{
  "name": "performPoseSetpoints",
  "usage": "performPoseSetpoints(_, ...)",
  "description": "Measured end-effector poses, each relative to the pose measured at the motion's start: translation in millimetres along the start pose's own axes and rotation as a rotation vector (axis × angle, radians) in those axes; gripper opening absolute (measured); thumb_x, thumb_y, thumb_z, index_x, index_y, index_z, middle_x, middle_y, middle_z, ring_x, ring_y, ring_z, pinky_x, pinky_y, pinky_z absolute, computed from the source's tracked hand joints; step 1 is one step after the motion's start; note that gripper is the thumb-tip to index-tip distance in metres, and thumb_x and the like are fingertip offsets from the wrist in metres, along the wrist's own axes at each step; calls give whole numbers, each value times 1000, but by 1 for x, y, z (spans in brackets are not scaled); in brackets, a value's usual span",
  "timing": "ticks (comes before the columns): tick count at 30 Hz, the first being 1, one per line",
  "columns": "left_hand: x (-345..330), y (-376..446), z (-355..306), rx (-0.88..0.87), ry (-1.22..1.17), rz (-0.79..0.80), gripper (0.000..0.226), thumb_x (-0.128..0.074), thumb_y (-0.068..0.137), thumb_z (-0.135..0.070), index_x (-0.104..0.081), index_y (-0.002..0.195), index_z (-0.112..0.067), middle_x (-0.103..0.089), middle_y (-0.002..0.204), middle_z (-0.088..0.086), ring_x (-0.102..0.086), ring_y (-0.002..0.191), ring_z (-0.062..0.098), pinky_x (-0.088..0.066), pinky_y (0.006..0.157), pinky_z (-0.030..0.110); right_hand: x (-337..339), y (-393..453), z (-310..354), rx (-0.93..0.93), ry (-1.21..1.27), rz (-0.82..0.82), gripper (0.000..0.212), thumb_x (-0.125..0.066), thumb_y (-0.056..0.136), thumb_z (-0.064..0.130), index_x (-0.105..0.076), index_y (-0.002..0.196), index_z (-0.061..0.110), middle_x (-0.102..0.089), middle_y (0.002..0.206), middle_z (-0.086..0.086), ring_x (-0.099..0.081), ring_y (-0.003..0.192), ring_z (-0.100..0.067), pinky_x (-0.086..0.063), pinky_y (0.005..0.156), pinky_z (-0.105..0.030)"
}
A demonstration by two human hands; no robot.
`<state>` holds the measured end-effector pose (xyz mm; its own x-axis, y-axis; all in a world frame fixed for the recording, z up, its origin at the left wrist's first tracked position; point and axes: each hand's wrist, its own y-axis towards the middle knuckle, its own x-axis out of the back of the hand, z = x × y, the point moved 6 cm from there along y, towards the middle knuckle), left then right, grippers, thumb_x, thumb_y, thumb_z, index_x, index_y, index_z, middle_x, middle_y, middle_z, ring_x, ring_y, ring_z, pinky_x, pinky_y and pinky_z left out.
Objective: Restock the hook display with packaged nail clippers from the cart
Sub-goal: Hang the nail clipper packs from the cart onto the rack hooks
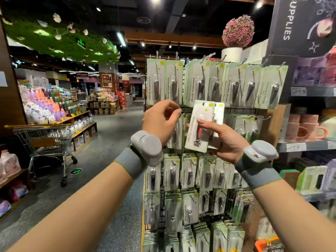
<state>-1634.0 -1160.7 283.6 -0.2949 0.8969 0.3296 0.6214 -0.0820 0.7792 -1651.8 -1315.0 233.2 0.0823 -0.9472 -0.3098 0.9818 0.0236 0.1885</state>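
My right hand (224, 140) holds two or three packaged nail clippers (201, 124) in white and green cards, tilted, in front of the hook display (214, 82). My left hand (161, 119) hovers just left of them at the second row, fingers curled with nothing visibly in them. Rows of the same packs hang on metal hooks above and below my hands. The shopping cart (45, 139) stands on the left of the aisle.
Shelves of pink mugs (305, 128) and boxed goods stand right of the display. A pink flower ball in a white pot (236, 33) sits on top. Left, behind the cart, are shelves of bottles (52, 106). The grey aisle floor runs between.
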Motion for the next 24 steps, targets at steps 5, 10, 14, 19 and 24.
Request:
performPoseSetpoints(5,-27,9,-12,166,-352,209,27,-66,86,-15,-63,114,-13,-69,104,14,-65,93,22,-54,88,40,-6,-10,7,43,-118,165,29,-64,70,13,-68,99,13,-74,88,-1,-70,72,-13,-58,66,-31)
performPoseSetpoints(10,-28,11,-23,252,-526,180,13,-68,81,0,-67,93,-5,-68,80,10,-61,69,16,-49,55,22,-4,-14,12,67,-154,191,23,-61,78,14,-65,101,14,-73,82,1,-68,68,-10,-57,58,-28)
performPoseSetpoints(14,-16,17,-20,270,-535,141,12,-67,81,3,-63,91,-1,-61,72,7,-55,50,4,-42,42,14,21,-10,17,50,-43,13,30,-68,76,35,-65,91,10,-72,76,-3,-66,59,-11,-55,61,-25)
performPoseSetpoints(19,-19,13,-7,112,-148,278,12,-66,83,0,-66,88,-12,-65,82,2,-58,73,11,-48,68,18,44,-15,27,117,104,-128,22,-52,94,25,-56,85,5,-64,63,-8,-62,48,-17,-53,51,-23)
performPoseSetpoints(24,-29,7,6,70,136,302,17,-68,84,-11,-74,97,-21,-72,95,-2,-64,90,14,-50,88,26,50,-12,28,135,89,-158,21,-57,91,24,-58,86,4,-64,68,-10,-62,51,-18,-54,53,-24)
